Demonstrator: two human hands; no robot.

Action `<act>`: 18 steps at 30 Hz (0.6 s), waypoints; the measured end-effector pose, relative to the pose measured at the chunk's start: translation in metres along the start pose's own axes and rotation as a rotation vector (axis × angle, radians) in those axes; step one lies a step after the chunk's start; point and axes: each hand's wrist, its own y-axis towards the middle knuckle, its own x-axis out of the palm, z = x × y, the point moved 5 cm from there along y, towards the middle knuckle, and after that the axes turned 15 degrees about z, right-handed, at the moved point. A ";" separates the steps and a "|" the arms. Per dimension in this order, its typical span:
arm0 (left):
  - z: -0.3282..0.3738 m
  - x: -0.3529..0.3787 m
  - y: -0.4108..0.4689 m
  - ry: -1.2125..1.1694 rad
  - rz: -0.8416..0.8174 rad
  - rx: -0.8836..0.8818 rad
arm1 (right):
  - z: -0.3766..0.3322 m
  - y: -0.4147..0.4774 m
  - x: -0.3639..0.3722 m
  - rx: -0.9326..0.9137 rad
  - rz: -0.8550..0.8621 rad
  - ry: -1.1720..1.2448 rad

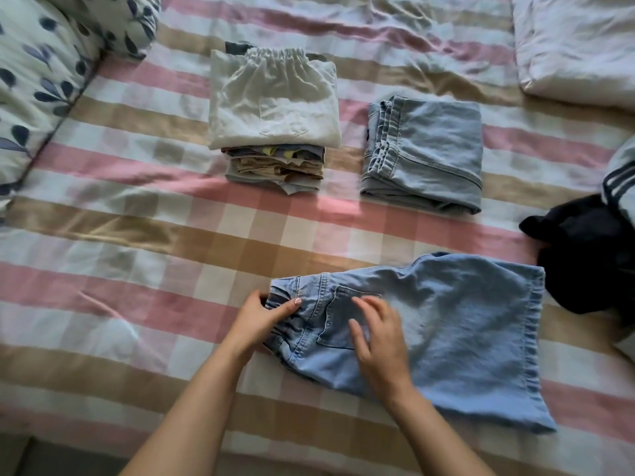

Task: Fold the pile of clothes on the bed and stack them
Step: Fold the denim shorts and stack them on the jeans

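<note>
Light blue denim shorts (457,324) lie flat on the checked bed sheet (137,269) near the front edge, waistband to the left. My left hand (264,319) grips the waistband, thumb on top of the fabric. My right hand (378,334) rests on the back pocket with its fingers spread and slightly bent. Further back stands a stack of folded clothes (275,166) topped by a white garment (275,101). To its right lies a folded pair of light denim trousers (433,149).
Dark unfolded clothes (591,255) and a striped garment (622,180) lie at the right edge. A leaf-patterned pillow (44,70) fills the far left corner, and a white quilt (577,46) the far right.
</note>
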 end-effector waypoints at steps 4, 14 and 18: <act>0.027 -0.004 -0.031 -0.007 0.030 0.026 | -0.037 -0.021 -0.001 0.188 -0.077 0.360; 0.084 0.061 -0.144 -0.362 -0.043 0.206 | -0.012 -0.016 -0.090 0.581 -0.054 0.637; 0.088 0.117 -0.164 -0.417 -0.207 0.123 | 0.036 -0.014 -0.127 0.664 0.049 0.533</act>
